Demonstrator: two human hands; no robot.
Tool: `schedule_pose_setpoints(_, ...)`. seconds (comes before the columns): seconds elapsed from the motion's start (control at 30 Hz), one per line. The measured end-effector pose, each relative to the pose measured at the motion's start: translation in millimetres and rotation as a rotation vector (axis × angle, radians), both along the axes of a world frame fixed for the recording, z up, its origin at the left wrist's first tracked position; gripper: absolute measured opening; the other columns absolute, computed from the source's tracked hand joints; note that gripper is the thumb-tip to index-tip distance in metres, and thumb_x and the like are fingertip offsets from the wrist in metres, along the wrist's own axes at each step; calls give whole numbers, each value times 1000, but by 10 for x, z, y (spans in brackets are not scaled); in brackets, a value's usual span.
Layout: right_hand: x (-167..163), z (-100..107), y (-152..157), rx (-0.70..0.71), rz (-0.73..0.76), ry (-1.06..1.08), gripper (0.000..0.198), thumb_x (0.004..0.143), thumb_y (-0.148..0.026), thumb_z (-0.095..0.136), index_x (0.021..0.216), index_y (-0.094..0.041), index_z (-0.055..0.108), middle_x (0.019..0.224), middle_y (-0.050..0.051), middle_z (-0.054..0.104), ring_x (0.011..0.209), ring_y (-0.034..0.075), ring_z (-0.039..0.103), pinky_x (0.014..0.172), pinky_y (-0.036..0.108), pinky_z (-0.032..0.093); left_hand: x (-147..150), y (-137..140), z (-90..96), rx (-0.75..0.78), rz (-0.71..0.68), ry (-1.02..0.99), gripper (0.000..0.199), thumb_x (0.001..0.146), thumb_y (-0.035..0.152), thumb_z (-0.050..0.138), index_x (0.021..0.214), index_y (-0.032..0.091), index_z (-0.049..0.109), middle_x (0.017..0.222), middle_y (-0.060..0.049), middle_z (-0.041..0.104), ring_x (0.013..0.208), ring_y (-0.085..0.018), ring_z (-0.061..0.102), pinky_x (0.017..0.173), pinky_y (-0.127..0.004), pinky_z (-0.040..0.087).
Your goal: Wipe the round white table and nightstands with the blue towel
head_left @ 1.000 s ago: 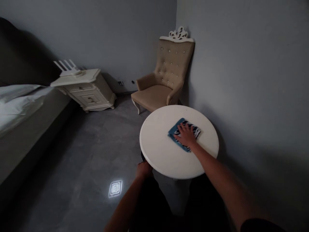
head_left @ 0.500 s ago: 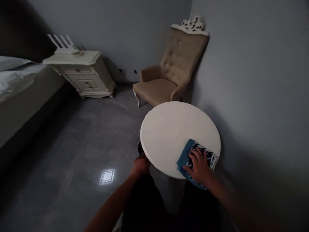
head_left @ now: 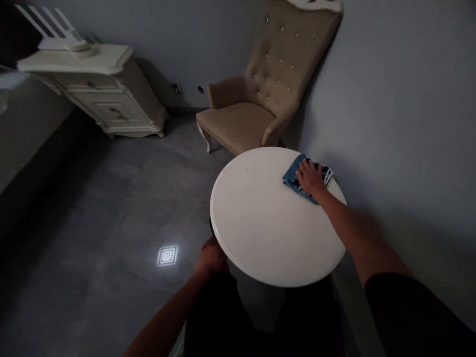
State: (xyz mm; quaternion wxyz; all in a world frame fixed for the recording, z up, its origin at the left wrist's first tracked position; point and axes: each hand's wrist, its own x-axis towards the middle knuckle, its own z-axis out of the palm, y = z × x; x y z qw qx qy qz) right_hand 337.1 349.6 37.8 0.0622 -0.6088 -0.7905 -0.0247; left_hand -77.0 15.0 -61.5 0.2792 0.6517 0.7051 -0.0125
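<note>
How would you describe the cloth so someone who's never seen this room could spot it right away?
Start at the round white table in front of the beige armchair. On its far right edge, by the grey wall, the right hand presses flat on a folded cloth. It is blue with a dark-and-white pattern, the table's only item.

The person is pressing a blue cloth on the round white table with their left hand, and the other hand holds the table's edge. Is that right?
Not quite. In the head view it is the right hand that presses the blue cloth on the round white table. The left hand is the one at the table's near edge, where it seems to hold on.
</note>
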Motion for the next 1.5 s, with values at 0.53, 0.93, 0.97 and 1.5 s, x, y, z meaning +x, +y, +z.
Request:
schedule_pose_setpoints(0.53, 22, -84, -870, -53, -1, 79, 84, 114, -62, 31, 179, -9, 40, 190, 21, 28, 177, 42, 24, 143, 70, 19, 124, 5, 21, -109, -86, 159, 41, 113, 41, 52, 126, 20, 85, 135, -18, 84, 125, -35, 80, 104, -40, 59)
schedule_pose_setpoints(0.93, 298, -291, -3707, -25, 197, 11, 95, 112, -64, 45, 183, -46, -15, 187, -7, 37, 176, 31, 32, 145, 64, 34, 243, -179, 26, -15, -17, 140, 63, 116, 55, 38, 136, 15, 82, 130, -24, 84, 120, -38, 81, 102, -44, 59)
schedule_pose_setpoints(0.97, 291, -300, -3756, -22, 178, 21, 93, 113, -62, 43, 183, -46, -16, 186, -8, 38, 175, 30, 33, 144, 64, 37, 242, -183, 23, -12, -14, 133, 62, 116, 54, 38, 135, 15, 83, 129, -25, 84, 121, -38, 81, 102, -44, 59)
schedule_pose_setpoints(1.5, -9, 0, -1252, -37, -25, 16, 78, 116, -58, 30, 177, -13, 46, 188, 20, 35, 175, 49, 26, 139, 82, 17, 118, -75, -35, -29, -67, 79, 46, 111, 42, 52, 130, 19, 87, 133, -20, 82, 123, -36, 78, 106, -43, 60)
